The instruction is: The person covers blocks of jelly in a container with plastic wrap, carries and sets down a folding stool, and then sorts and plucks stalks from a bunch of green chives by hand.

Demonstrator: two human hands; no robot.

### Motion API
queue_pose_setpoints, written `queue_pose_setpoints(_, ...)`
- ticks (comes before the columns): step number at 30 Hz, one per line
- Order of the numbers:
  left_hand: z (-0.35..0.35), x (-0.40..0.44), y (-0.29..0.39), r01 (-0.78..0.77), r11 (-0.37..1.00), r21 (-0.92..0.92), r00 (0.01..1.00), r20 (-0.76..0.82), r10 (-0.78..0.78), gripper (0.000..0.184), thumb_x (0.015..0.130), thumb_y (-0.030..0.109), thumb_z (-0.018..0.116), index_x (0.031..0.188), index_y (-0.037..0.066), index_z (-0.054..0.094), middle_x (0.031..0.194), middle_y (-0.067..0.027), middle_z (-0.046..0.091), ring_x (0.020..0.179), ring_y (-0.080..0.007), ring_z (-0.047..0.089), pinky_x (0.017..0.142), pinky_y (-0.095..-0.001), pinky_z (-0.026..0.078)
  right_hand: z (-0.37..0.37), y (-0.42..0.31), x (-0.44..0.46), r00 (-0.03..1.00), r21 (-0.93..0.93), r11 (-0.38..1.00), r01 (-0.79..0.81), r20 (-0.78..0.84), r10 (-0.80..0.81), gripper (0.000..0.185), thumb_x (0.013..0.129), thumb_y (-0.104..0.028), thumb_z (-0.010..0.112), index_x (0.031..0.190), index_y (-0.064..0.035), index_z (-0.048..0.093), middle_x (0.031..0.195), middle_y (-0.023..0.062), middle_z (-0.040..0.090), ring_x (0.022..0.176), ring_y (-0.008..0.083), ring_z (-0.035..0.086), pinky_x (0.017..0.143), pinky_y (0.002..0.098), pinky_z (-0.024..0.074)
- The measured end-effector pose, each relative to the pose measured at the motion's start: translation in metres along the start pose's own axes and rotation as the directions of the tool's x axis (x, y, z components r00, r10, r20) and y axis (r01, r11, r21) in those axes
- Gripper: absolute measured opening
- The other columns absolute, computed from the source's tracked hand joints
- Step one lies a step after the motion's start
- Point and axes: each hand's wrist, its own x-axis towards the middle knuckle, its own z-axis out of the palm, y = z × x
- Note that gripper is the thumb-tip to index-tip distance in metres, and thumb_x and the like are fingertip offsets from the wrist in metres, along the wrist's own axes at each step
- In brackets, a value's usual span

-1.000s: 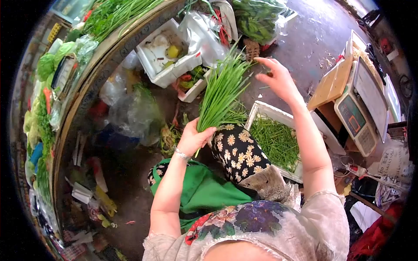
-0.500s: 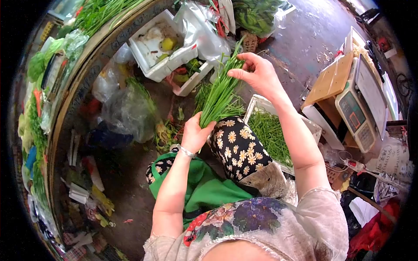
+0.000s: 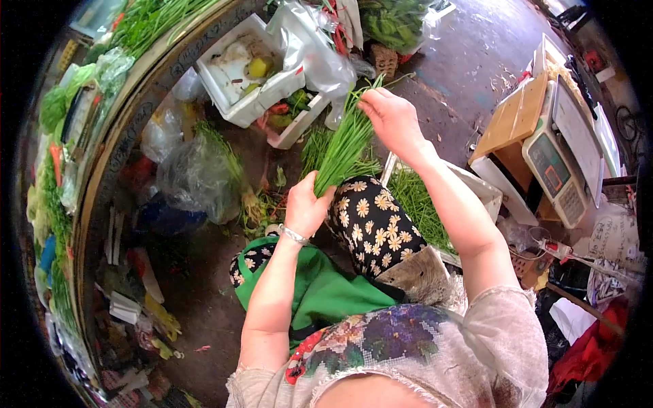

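A bundle of long, thin green chives (image 3: 345,146) slants up and away above my knee. My left hand (image 3: 309,205), with a bracelet at its wrist, is wrapped round the lower end of the bundle. At the upper end, my right hand (image 3: 394,121) is closed with thumb and fingers pinched at the leaf tips; some of its fingertips are hidden. Below my right forearm, more loose chives (image 3: 418,204) fill a white crate (image 3: 486,194). Further green stalks (image 3: 316,151) lie on the floor behind the bundle.
A white foam box (image 3: 235,112) with scraps stands ahead, beside clear plastic bags (image 3: 201,180). On the right sits a weighing scale (image 3: 558,177) with a cardboard box (image 3: 507,129). A vegetable-laden stall edge (image 3: 102,170) curves along the left. Litter lies on the floor.
My right hand has tilted and closed its fingers at the chive tips, shifting slightly down. My left hand keeps its hold on the lower end.
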Motion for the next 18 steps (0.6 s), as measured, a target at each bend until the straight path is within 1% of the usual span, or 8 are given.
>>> queue_pose_setpoints(2, -0.001, -0.002, 0.001, 0.015, 0.998, -0.053, 1.000, 0.014, -0.014, 0.037, 0.080, 0.017, 0.068, 0.108, -0.006, 0.058, 0.087, -0.0238, 0.066, 0.081, -0.0368, 0.066, 0.071, -0.0393, 0.051, 0.008, 0.030, 0.006, 0.995, -0.081, 0.995, -0.051, -0.086, 0.044, 0.012, 0.087, -0.015, 0.062, 0.091, -0.0036, 0.060, 0.084, 0.0157, 0.062, 0.080, 0.0361, 0.061, 0.068, 0.0396, 0.0490)
queue_pose_setpoints(3, -0.001, -0.004, -0.001, 0.041, 0.996, -0.075, 0.999, -0.008, -0.042, 0.038, 0.080, 0.017, 0.068, 0.108, -0.007, 0.058, 0.088, -0.0241, 0.066, 0.082, -0.0369, 0.066, 0.072, -0.0394, 0.051, 0.003, 0.040, 0.011, 0.984, -0.076, 0.990, -0.119, -0.145, 0.107, 0.012, 0.088, -0.016, 0.062, 0.091, -0.0039, 0.061, 0.081, 0.0132, 0.062, 0.076, 0.0303, 0.060, 0.066, 0.0365, 0.0481)
queue_pose_setpoints(6, -0.005, -0.002, -0.010, 0.046, 0.999, -0.018, 0.998, -0.045, -0.047, 0.041, 0.080, 0.017, 0.067, 0.110, -0.008, 0.057, 0.089, -0.0248, 0.066, 0.083, -0.0372, 0.065, 0.073, -0.0395, 0.051, -0.027, 0.046, 0.023, 0.935, 0.218, 0.941, -0.261, -0.184, 0.302, 0.013, 0.090, -0.018, 0.062, 0.093, -0.0049, 0.064, 0.070, 0.0057, 0.060, 0.064, 0.0129, 0.055, 0.060, 0.0270, 0.0453)
queue_pose_setpoints(9, -0.003, 0.000, -0.016, -0.006, 0.997, 0.078, 0.997, -0.070, 0.011, 0.041, 0.080, 0.017, 0.067, 0.111, -0.008, 0.057, 0.089, -0.0251, 0.065, 0.083, -0.0376, 0.065, 0.073, -0.0400, 0.051, -0.042, 0.031, 0.026, 0.893, 0.628, 0.714, -0.310, -0.066, 0.446, 0.016, 0.093, -0.020, 0.060, 0.097, -0.0056, 0.066, 0.071, -0.0053, 0.055, 0.063, 0.0028, 0.048, 0.056, 0.0190, 0.0394)
queue_pose_setpoints(10, -0.003, 0.000, -0.012, 0.000, 0.996, 0.089, 0.998, -0.067, 0.006, 0.040, 0.080, 0.017, 0.067, 0.110, -0.006, 0.057, 0.089, -0.0248, 0.065, 0.083, -0.0379, 0.065, 0.072, -0.0406, 0.051, -0.047, 0.021, 0.025, 0.911, 0.674, 0.668, -0.316, 0.017, 0.413, 0.017, 0.093, -0.020, 0.061, 0.102, -0.0054, 0.065, 0.073, -0.0048, 0.055, 0.064, 0.0034, 0.048, 0.057, 0.0192, 0.0399)
queue_pose_setpoints(13, -0.003, -0.002, -0.011, -0.005, 0.992, 0.123, 0.998, -0.068, 0.013, 0.036, 0.080, 0.017, 0.067, 0.108, -0.004, 0.058, 0.087, -0.0239, 0.066, 0.082, -0.0384, 0.065, 0.071, -0.0420, 0.051, -0.046, -0.001, 0.016, 0.914, 0.580, 0.708, -0.402, 0.216, 0.342, 0.034, 0.089, -0.022, 0.067, 0.119, -0.0062, 0.060, 0.075, -0.0053, 0.053, 0.063, 0.0041, 0.047, 0.056, 0.0196, 0.0382)
queue_pose_setpoints(15, -0.002, -0.003, -0.013, -0.015, 0.989, 0.147, 0.997, -0.073, 0.026, 0.034, 0.080, 0.017, 0.067, 0.106, -0.002, 0.058, 0.087, -0.0233, 0.066, 0.081, -0.0385, 0.064, 0.070, -0.0427, 0.051, -0.032, 0.001, 0.014, 0.886, 0.396, 0.798, -0.455, 0.289, 0.362, 0.040, 0.087, -0.024, 0.070, 0.120, -0.0060, 0.059, 0.074, -0.0056, 0.052, 0.065, 0.0039, 0.046, 0.056, 0.0198, 0.0376)
queue_pose_setpoints(18, -0.003, -0.003, -0.013, -0.006, 0.989, 0.151, 0.997, -0.071, 0.017, 0.031, 0.080, 0.017, 0.067, 0.104, -0.001, 0.058, 0.086, -0.0222, 0.066, 0.080, -0.0385, 0.064, 0.069, -0.0436, 0.051, -0.010, 0.006, 0.011, 0.914, 0.451, 0.798, -0.400, 0.257, 0.313, 0.030, 0.088, -0.022, 0.068, 0.110, -0.0035, 0.061, 0.074, -0.0062, 0.051, 0.067, 0.0039, 0.043, 0.059, 0.0222, 0.0381)
